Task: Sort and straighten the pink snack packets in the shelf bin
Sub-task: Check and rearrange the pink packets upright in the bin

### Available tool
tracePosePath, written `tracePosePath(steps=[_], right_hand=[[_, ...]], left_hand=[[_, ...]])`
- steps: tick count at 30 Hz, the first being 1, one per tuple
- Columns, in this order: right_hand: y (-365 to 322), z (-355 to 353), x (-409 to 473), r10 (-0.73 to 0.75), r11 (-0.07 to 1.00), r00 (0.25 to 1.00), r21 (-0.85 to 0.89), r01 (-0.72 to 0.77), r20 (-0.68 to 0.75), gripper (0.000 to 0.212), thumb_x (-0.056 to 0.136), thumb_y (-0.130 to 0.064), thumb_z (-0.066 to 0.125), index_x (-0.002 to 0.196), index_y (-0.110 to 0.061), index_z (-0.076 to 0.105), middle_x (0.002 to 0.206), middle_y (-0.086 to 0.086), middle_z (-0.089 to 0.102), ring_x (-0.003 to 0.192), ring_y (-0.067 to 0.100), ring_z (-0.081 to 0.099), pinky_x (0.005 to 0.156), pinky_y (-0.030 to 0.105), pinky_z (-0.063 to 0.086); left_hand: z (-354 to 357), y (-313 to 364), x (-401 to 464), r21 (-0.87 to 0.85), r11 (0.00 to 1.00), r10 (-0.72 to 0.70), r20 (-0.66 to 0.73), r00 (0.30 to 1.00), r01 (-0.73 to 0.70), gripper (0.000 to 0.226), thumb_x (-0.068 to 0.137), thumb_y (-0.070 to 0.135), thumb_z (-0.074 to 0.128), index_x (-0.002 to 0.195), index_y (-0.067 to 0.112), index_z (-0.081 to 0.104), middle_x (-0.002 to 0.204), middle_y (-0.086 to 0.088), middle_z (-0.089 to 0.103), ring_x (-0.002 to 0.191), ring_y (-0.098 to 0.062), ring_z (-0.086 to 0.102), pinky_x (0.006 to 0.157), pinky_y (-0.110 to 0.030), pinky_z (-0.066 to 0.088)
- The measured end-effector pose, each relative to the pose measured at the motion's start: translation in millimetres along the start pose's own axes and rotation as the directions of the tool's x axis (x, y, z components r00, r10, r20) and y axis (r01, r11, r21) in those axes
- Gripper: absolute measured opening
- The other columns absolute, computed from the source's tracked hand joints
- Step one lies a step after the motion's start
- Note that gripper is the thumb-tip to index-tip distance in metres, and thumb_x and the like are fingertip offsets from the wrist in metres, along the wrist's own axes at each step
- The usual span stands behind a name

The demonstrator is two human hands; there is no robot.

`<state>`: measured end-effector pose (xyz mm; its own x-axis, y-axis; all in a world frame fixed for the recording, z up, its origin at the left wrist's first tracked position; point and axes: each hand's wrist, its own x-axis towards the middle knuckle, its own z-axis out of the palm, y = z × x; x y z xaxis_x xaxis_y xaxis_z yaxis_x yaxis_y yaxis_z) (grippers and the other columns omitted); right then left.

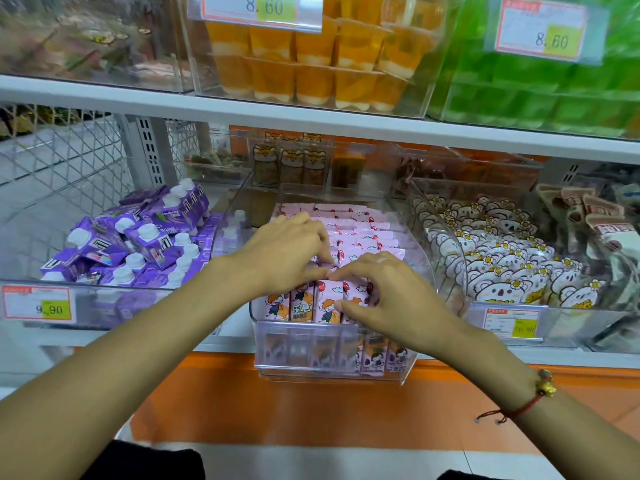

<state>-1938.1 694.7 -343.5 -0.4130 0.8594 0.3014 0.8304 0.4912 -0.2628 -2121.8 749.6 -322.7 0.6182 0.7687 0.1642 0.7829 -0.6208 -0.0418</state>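
Observation:
Pink snack packets (360, 230) fill a clear plastic shelf bin (332, 355) in rows, upright at the front with cartoon children printed on them. My left hand (284, 251) reaches in from the left, its fingers curled down onto the tops of the packets near the bin's middle. My right hand (388, 292), with a ring, comes from the right; fingers and thumb pinch the front-row pink packets (325, 303). The two hands almost touch at the fingertips. The packets under my hands are hidden.
Purple drink cartons (138, 237) are piled in the left bin. White bear-shaped packets (502, 258) fill the right bin. Orange jelly cups (311, 67) and green cups (540, 91) sit on the shelf above. Price tags (38, 303) hang on the bin fronts.

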Motion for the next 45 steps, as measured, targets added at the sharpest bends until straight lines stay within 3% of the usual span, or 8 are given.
tracePosePath(steps=[8, 14, 21, 29, 33, 38, 41, 45], right_hand=[[-10, -14, -5, -0.015, 0.993, 0.994, -0.117, 0.002, -0.112, 0.03, 0.093, -0.03, 0.055, 0.123, -0.028, 0.058, 0.122, -0.007, 0.056, 0.117, 0.014, 0.045, 0.087, 0.03, 0.041], [-8, -8, -9, 0.007, 0.964, 1.0, -0.266, -0.001, 0.022, 0.036, 0.098, -0.034, 0.042, 0.132, -0.025, 0.052, 0.122, -0.004, 0.056, 0.118, 0.016, 0.04, 0.093, 0.032, 0.039], [-4, -7, -7, 0.011, 0.96, 1.0, -0.279, -0.006, 0.017, 0.037, 0.095, -0.037, 0.046, 0.13, -0.026, 0.053, 0.12, -0.006, 0.059, 0.118, 0.016, 0.039, 0.092, 0.034, 0.039], [-12, -22, -5, 0.111, 0.992, 0.968, 0.092, -0.092, -0.225, 0.031, 0.101, -0.023, 0.038, 0.123, -0.023, 0.059, 0.119, -0.004, 0.062, 0.114, 0.013, 0.051, 0.089, 0.029, 0.04], [-28, -30, -2, 0.221, 0.75, 0.971, 0.652, -0.11, -0.089, 0.031, 0.095, -0.04, 0.048, 0.122, -0.03, 0.059, 0.111, -0.015, 0.063, 0.095, -0.005, 0.058, 0.074, 0.005, 0.044], [-28, -25, 2, 0.32, 0.54, 0.946, 0.811, -0.225, 0.05, 0.031, 0.091, -0.021, 0.062, 0.122, -0.02, 0.06, 0.107, 0.0, 0.069, 0.089, 0.004, 0.065, 0.074, 0.015, 0.051], [-21, -25, 1, 0.404, 0.199, 0.894, 0.935, -0.294, 0.195, 0.025, 0.089, -0.021, 0.065, 0.113, -0.02, 0.06, 0.096, -0.003, 0.075, 0.092, 0.007, 0.07, 0.075, 0.018, 0.053], [-21, -25, 1, 0.405, 0.075, 0.888, 0.96, -0.271, 0.219, 0.023, 0.086, -0.018, 0.068, 0.107, -0.018, 0.059, 0.091, -0.002, 0.076, 0.085, 0.006, 0.071, 0.064, 0.015, 0.054]], left_hand=[[-1, 8, -22, -0.066, 0.997, 0.013, -0.322, 0.946, -0.036, 0.024, 0.093, 0.045, 0.052, 0.108, 0.031, 0.066, 0.109, 0.012, 0.059, 0.098, -0.009, 0.04, 0.069, -0.025, 0.019], [6, 11, -29, 0.028, 0.998, 0.053, -0.084, 0.995, -0.051, 0.05, 0.085, 0.062, 0.053, 0.126, 0.033, 0.054, 0.118, 0.013, 0.054, 0.111, -0.01, 0.04, 0.087, -0.027, 0.032], [-5, 14, -47, -0.289, 0.956, 0.036, -0.049, 0.998, -0.049, 0.038, 0.085, 0.055, 0.06, 0.116, 0.039, 0.046, 0.115, 0.013, 0.06, 0.106, -0.006, 0.05, 0.081, -0.027, 0.04], [-32, 18, -47, -0.86, 0.476, -0.406, -0.4, 0.822, -0.183, 0.024, 0.089, 0.019, 0.065, 0.109, 0.03, 0.056, 0.099, 0.013, 0.067, 0.087, 0.0, 0.065, 0.08, -0.019, 0.052], [-27, 27, -45, -0.929, 0.317, -0.516, -0.336, 0.788, -0.189, 0.025, 0.087, 0.022, 0.065, 0.109, 0.031, 0.058, 0.098, 0.01, 0.069, 0.089, 0.001, 0.066, 0.079, -0.02, 0.054], [-17, 36, -42, -0.986, 0.065, -0.595, -0.16, 0.787, -0.152, 0.038, 0.087, 0.024, 0.066, 0.123, 0.025, 0.056, 0.109, 0.008, 0.07, 0.1, -0.001, 0.066, 0.079, -0.019, 0.056], [-14, 38, -43, -0.972, 0.197, -0.567, -0.217, 0.795, -0.124, 0.032, 0.089, 0.02, 0.065, 0.119, 0.028, 0.057, 0.114, 0.014, 0.065, 0.1, 0.004, 0.063, 0.083, -0.02, 0.055], [-8, 47, -42, -0.933, 0.349, -0.459, -0.25, 0.853, -0.086, 0.031, 0.082, 0.012, 0.073, 0.106, 0.027, 0.062, 0.109, 0.016, 0.064, 0.094, 0.0, 0.062, 0.073, -0.02, 0.056]])
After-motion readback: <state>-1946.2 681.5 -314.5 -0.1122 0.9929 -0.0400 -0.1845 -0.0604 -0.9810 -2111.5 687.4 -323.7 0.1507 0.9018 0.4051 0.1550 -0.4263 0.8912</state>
